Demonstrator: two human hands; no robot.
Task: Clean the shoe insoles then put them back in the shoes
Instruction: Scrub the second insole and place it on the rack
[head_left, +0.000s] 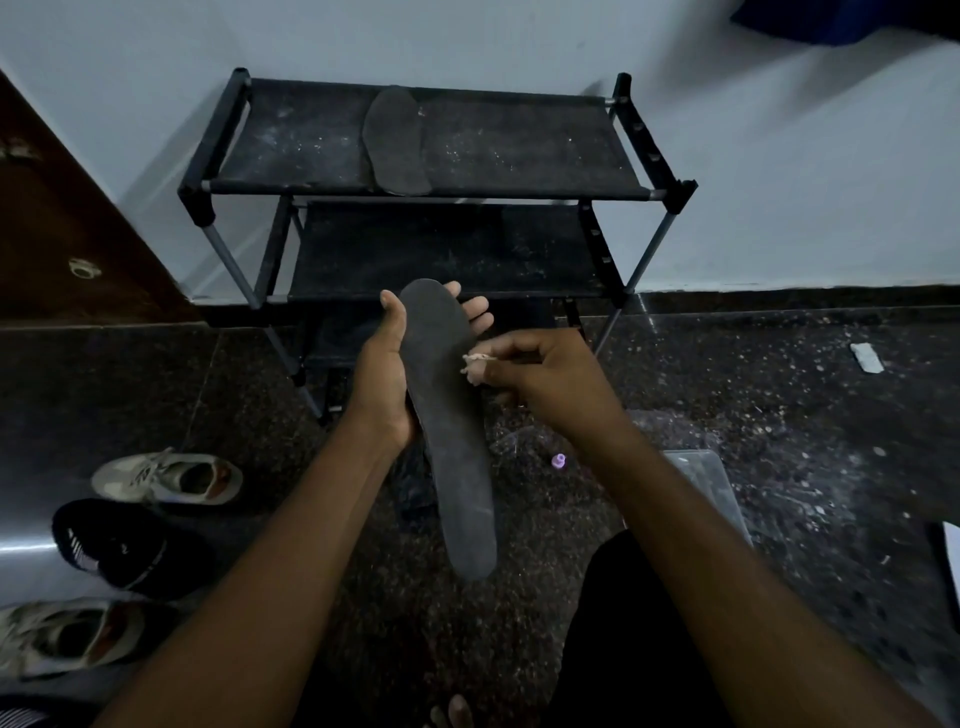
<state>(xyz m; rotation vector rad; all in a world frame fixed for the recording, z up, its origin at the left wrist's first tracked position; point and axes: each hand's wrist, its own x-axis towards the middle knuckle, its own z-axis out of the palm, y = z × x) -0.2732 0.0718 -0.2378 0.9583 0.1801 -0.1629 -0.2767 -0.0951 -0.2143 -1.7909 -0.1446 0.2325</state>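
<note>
Insoles sit in two places. The held insole (451, 447), long and dark grey, is in the left hand (382, 374), which wraps round its far half. The thumb lies along the left edge and the fingertips show past the right edge near the far end. The near end hangs free toward the person, above the floor (779, 415).

The right hand (540, 376) is just beside the insole's right edge. Its thumb and fingers pinch a small pale wad (474, 366) at that edge. What the wad is made of cannot be told, nor whether it quite touches the insole.

The second insole (396, 141) lies flat near the middle of the top shelf of a black shoe rack (519, 150), well apart from both hands. The rack stands against a pale wall, its fabric shelves flecked with light dust.

Three shoes line up on the dark speckled floor at the left: a pale grey sneaker (171, 478) nearest the rack, a black shoe (111, 545) in the middle, and another grey sneaker (67, 634) closest to the person.

A small purple cap (559, 461) lies on the floor right of the held insole. A clear plastic container (701, 467) sits partly behind the right forearm. A white scrap (866, 357) lies farther right. A brown door (62, 234) fills the left edge.
</note>
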